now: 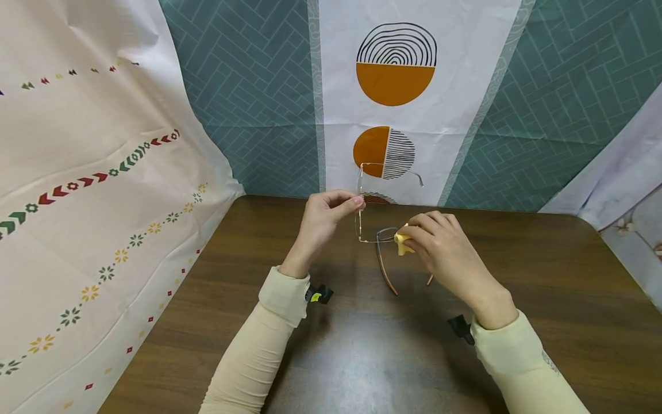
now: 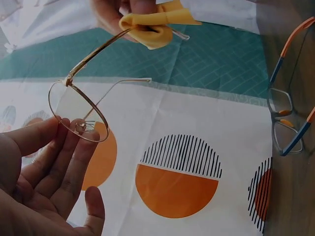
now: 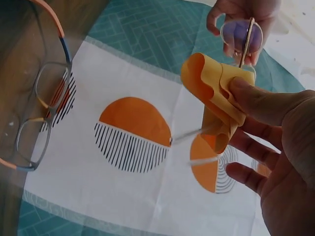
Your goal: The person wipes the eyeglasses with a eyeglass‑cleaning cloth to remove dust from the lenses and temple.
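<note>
Thin gold-rimmed eyeglasses [image 1: 360, 225] are held up above the table. My left hand [image 1: 327, 221] pinches them at the rims near the bridge, as the left wrist view shows with the gold rim [image 2: 93, 109] at the fingertips. A folded yellow cloth [image 3: 216, 93] wraps round one temple arm [image 2: 96, 53]. My right hand [image 1: 447, 253] pinches that cloth between thumb and fingers, with part of the temple hidden inside. The other temple arm [image 1: 393, 165] sticks out free.
A second pair of eyeglasses [image 1: 384, 261], blue-grey with orange temples, rests on the brown wooden table [image 1: 357, 351] behind the right hand. A patterned cloth [image 1: 279, 98] hangs at the table's back edge, and a white embroidered cloth [image 1: 103, 218] lines the left side.
</note>
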`<state>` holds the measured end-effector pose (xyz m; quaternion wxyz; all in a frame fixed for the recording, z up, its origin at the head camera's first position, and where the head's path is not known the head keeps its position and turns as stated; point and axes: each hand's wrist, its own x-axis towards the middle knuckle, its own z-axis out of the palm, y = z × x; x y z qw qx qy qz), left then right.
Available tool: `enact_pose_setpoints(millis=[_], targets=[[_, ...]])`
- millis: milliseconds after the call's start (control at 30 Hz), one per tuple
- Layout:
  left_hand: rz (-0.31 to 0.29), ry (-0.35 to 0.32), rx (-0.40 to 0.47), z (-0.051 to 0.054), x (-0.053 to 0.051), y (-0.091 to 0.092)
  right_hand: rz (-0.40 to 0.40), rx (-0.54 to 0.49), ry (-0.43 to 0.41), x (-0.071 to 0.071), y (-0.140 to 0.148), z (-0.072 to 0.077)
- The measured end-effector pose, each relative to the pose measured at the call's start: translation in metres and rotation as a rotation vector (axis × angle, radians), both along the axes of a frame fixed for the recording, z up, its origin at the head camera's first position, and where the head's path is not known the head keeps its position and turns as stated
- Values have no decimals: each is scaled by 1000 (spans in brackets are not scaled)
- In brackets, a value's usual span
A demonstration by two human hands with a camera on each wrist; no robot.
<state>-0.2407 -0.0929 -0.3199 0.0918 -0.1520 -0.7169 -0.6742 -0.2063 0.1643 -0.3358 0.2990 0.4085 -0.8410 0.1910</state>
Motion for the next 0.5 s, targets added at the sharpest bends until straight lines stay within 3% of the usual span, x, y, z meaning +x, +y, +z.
enact_pose_setpoints(millis=[500], targets=[[-17, 5, 60, 3, -2, -7, -11, -113, -38, -9, 19, 5]])
